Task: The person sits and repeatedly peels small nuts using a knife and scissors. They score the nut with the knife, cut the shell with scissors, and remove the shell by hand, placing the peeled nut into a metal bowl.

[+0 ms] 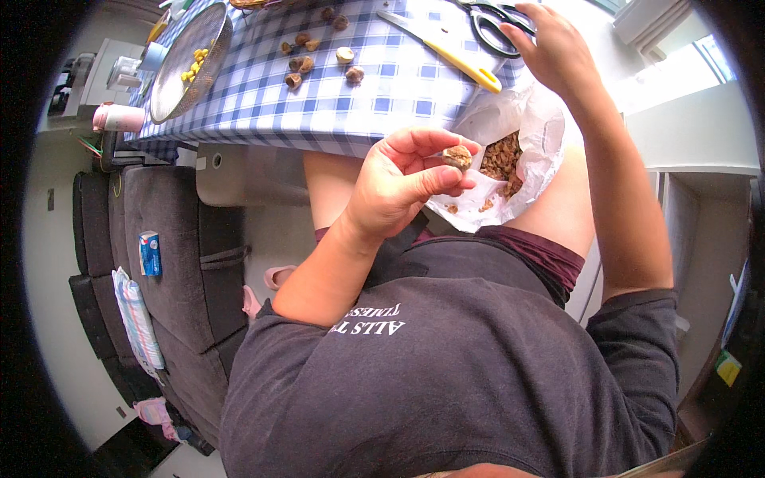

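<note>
My left hand (pixel 412 179) pinches a small round brown nut (pixel 457 157) between thumb and fingertips; its top side looks rough and pale. This hand is just beyond the table's near edge, beside a crumpled white bag (pixel 541 143) at my lap. Brown shell pieces (pixel 502 158) fill the bag's bottom. Over the table's right side, my right hand (pixel 556 48) has its thumb and fingers apart at the black handles of a pair of scissors (pixel 493 30). Whether it touches them is hard to tell. A yellow-handled knife (pixel 460 63) lies left of the scissors.
Several brown nuts (pixel 300 64) and a pale peeled one (pixel 345 55) lie on the blue checked tablecloth (pixel 251 113). A mesh sieve (pixel 173 98) holding yellow kernels (pixel 194 66) stands left, near a pink cup (pixel 119 118). A dark sofa (pixel 170 239) stands at left.
</note>
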Demonstrator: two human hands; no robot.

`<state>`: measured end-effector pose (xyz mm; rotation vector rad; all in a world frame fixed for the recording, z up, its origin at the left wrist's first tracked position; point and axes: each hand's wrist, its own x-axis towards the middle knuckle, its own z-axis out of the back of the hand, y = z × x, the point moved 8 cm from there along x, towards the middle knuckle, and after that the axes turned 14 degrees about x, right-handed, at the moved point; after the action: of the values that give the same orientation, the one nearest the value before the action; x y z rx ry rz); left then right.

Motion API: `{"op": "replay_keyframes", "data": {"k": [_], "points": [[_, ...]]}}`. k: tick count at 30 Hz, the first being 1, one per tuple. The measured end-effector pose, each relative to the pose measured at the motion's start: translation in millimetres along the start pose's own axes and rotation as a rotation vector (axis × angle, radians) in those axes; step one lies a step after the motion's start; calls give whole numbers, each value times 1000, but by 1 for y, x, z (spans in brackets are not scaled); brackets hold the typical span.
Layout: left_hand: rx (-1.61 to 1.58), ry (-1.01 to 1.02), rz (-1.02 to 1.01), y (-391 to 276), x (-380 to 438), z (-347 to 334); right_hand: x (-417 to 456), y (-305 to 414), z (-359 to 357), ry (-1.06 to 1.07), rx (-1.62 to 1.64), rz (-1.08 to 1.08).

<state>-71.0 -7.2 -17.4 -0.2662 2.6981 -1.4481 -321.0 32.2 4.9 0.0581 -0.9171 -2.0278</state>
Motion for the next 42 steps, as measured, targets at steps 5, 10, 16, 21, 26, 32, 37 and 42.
{"op": "replay_keyframes", "data": {"k": [5,10,16,21,26,32,37,42], "points": [[188,-100,-78,-12,-11,10,25,16,-18,62,-432,76],[-30,-122,-89,-19,-19,21,38,-7,-15,137,-332,-37],[90,-138,-145,-28,-25,27,38,-7,-6,223,-250,-191],[51,-92,-206,-36,-26,21,-8,8,48,35,147,-111],[126,-229,-367,-46,-33,35,-104,56,32,462,833,-281],[570,-342,-450,-68,-35,30,-161,101,31,872,474,-339],[820,-313,-484,-77,-38,19,-162,109,39,862,359,-269],[881,-298,-495,-80,-41,17,-164,110,39,831,369,-164]]}}
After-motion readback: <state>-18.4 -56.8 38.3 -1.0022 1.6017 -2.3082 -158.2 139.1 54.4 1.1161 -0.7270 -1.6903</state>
